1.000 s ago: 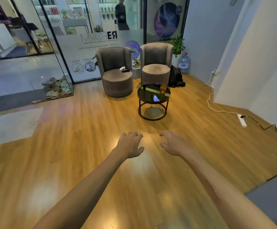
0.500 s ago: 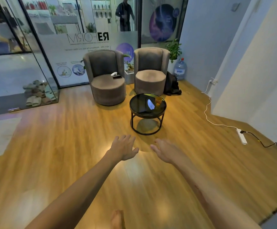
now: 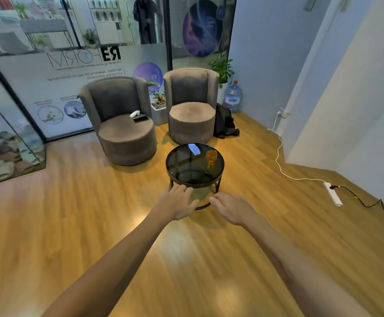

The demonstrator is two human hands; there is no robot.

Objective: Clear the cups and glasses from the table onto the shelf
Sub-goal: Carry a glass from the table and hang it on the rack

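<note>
An amber stemmed glass (image 3: 211,157) stands on the right side of a small round table with a dark glass top (image 3: 184,168) and black metal legs. Both my arms reach forward over the wooden floor. My left hand (image 3: 179,205) is open, fingers spread, in front of the table's near edge. My right hand (image 3: 231,208) is open too, palm down, just right of the left one. Neither hand touches the table or the glass. No shelf is in view.
Two grey round armchairs (image 3: 124,124) (image 3: 192,110) stand behind the table; the left one holds a phone and a white object. A black bag, a water bottle (image 3: 233,97) and a plant sit in the corner. A white cable and power strip (image 3: 333,193) lie by the right wall.
The view has come closer to the table, which now sits just beyond my fingertips. Both hands stay open and stretched forward.
</note>
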